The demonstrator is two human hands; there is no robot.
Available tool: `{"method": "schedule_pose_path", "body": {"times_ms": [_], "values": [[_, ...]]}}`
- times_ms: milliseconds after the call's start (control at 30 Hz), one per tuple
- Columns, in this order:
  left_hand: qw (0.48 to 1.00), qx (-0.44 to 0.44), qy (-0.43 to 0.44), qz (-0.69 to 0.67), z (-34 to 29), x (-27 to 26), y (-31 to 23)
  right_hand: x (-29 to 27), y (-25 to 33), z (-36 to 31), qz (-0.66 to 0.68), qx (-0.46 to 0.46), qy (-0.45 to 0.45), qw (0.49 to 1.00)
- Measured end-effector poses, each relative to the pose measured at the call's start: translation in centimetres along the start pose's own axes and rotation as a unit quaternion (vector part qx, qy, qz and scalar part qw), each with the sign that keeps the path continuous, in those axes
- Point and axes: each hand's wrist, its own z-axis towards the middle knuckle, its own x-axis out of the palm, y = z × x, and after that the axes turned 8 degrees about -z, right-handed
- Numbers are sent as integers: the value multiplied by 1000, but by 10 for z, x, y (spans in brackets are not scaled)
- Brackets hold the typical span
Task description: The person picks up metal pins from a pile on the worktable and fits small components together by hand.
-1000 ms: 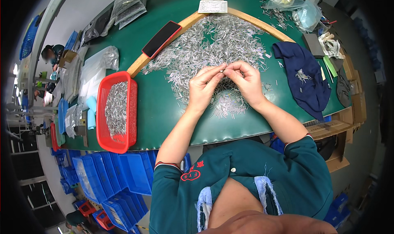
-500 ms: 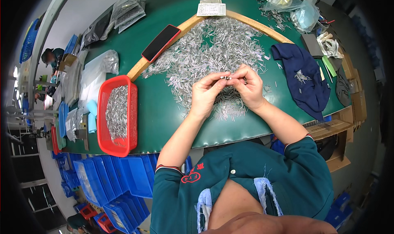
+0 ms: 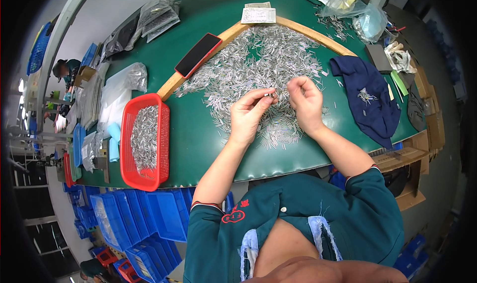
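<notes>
Fingertips on my left hand (image 3: 244,119) are pinched, thumb against forefinger, around a few small metal pins (image 3: 269,95), held just above the big loose pile (image 3: 223,84). Right hand (image 3: 307,106) is just beside it, apart from it, fingers curled in; can't tell if they've got anything between them.

Pile sits mid-bench (image 3: 198,134), between two wooden strips (image 3: 169,86) that meet toward the far edge, and it thins out toward the near edge. More of the same fill a red basket (image 3: 163,144) at the near edge, toward the left corner. A few lie on a navy cloth (image 3: 365,94) over by the right edge.

Handling-wise, I'd guess they weigh next to nothing, are properly stiff and won't mind rough treatment. Shiny and skinny though, so probably slippery, and a hard squeeze could make one roll or shoot out. I'd take them mid-length with soft fingertip pads, just a few per pinch, lined up side by side.
</notes>
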Motion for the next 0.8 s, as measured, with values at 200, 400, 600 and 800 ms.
{"method": "schedule_pose_path", "body": {"times_ms": [200, 400, 600, 800], "values": [[1000, 10, -8, 5, 2, -5, 1, -10, 8, 15, 270, 274, -15, 923], [999, 12, -35, 20, 5, -7, 3, -7, 9, 13, 257, 303, 64, 915], [915, 188, -20, 358, 9, -8, 5, 4, -7, 3, -75, 114, 83, 987], [822, 281, -9, 495, 9, -8, 10, 5, -20, 4, -60, 109, 65, 990]]}}
